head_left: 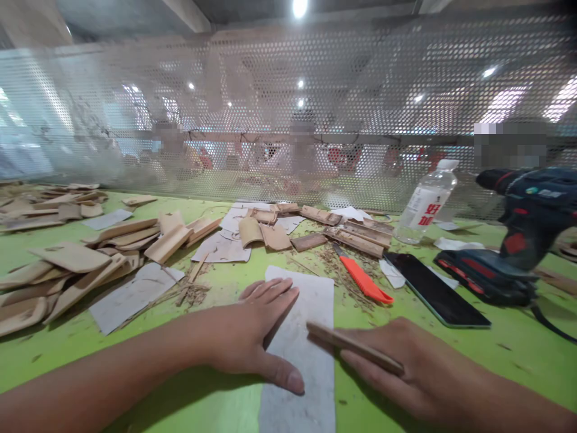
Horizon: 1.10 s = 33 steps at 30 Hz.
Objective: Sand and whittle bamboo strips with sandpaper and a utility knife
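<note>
A pale grey strip of paper, perhaps sandpaper, [300, 361] lies lengthwise on the green table [216, 403]. My left hand [256, 337] rests flat on its left side, fingers stretched forward and thumb apart. In my right hand [396, 367] a narrow brown piece of bamboo [356, 347] is gripped between thumb and fingers. Its far end hangs over or touches the paper's right side; which of the two I cannot tell. Beyond my right hand lies an orange-handled utility knife [367, 279] among brown shavings.
Cut bamboo pieces [76, 258] are heaped at the left, and rougher ones [356, 237] lie ahead. At the right are a black phone [437, 288], a cordless drill [518, 234] and a plastic bottle [426, 204]. A perforated metal screen [252, 120] borders the far edge, with people blurred behind it.
</note>
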Motion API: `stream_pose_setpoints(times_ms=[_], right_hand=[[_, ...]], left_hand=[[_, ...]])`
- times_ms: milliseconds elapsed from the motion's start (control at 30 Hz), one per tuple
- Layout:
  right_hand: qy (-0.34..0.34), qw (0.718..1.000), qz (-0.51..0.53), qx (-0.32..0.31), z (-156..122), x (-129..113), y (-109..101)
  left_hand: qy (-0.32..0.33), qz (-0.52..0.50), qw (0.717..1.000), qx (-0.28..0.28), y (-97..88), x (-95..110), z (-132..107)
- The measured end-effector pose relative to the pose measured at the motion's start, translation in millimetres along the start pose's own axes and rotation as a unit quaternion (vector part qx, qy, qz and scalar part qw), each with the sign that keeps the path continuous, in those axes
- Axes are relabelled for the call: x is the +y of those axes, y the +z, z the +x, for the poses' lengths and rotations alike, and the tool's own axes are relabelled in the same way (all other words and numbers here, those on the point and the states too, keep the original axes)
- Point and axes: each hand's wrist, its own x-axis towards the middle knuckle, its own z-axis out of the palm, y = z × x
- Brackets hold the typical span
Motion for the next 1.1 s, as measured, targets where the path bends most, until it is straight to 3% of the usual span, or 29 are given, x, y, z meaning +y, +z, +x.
stream_pose_setpoints(times_ms=[67,233,400,533,667,833,1000,1100], right_hand=[[-0.003,1.0,-0.007,-0.005,-0.4,1.0,-0.8],[0.008,0.998,-0.043,0.052,2.4,8.5,-5.0],[-0.01,1.0,-0.022,0.012,1.0,1.3,-1.2],[-0.008,0.997,-0.058,0.043,1.1,-0.5,-0.7],[-0.02,0.999,-0.03,-0.008,-0.1,-1.8,0.3],[0.005,0.996,-0.078,0.036,-0.3,1.1,0.3],[-0.022,0.998,-0.063,-0.003,-0.4,3.0,1.1],[-0.005,0.993,-0.109,0.04,3.0,12.1,-0.3]], left_hand=[[0.0,0.001,1.0,0.001,0.0,0.1,0.5],[-0.003,-0.001,1.0,0.002,0.6,0.2,0.3],[0.002,0.0,1.0,0.0,1.9,-0.9,-0.1],[-0.002,0.0,1.0,0.004,1.4,-0.5,0.0],[-0.003,0.006,1.0,-0.006,0.5,0.3,0.4],[0.0,0.001,1.0,0.002,0.9,0.4,0.9],[0.005,0.0,1.0,0.003,1.5,0.3,0.4],[-0.002,-0.003,1.0,0.004,1.2,0.5,-0.1]])
